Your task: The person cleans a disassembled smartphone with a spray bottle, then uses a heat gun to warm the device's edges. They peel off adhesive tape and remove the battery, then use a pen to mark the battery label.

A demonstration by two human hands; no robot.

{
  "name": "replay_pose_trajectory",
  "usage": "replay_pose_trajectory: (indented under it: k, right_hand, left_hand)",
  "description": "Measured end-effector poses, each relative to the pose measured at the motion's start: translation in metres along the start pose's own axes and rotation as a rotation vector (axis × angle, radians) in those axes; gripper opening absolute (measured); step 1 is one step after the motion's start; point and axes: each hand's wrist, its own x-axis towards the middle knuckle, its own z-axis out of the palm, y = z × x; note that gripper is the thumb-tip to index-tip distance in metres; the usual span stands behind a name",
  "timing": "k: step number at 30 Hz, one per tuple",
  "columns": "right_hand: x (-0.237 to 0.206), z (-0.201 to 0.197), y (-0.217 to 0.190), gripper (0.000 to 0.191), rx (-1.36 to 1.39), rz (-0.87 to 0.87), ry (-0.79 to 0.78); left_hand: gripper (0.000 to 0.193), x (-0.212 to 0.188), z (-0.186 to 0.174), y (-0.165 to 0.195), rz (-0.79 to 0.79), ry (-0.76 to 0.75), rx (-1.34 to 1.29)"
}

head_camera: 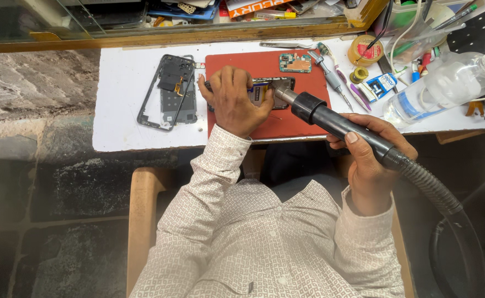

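Note:
My left hand (233, 102) presses down on an opened phone body (278, 88) lying on a red mat (286, 124), its fingers covering the phone's left part. My right hand (369, 160) grips the black handle of a hot-air tool (342, 127), whose metal nozzle (282, 95) points at the phone right beside my left thumb. A ribbed black hose (436, 190) runs from the handle down to the right.
A green circuit board (295, 63) lies at the mat's top edge. A black phone frame (169, 91) rests on the white tabletop (121, 110) to the left. Screwdrivers (331, 77), a solder spool (358, 74), a round tin (365, 51) and a clear plastic bottle (447, 85) crowd the right.

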Motion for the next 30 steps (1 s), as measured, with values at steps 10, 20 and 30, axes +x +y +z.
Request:
replay_pose_trajectory:
  k: [10, 20, 30]
  right_hand:
    - [-0.009, -0.004, -0.017, 0.029, 0.042, -0.114, 0.078]
    - [-0.032, 0.022, -0.027, 0.027, -0.055, -0.099, -0.008]
    - [-0.030, 0.025, -0.028, 0.024, -0.135, -0.123, 0.012]
  left_hand:
    - [0.039, -0.002, -0.006, -0.001, 0.012, 0.030, -0.063]
    - [0.026, -0.007, -0.018, 0.000, 0.028, 0.024, -0.100]
    - [0.025, -0.009, -0.016, -0.001, 0.019, 0.017, -0.115]
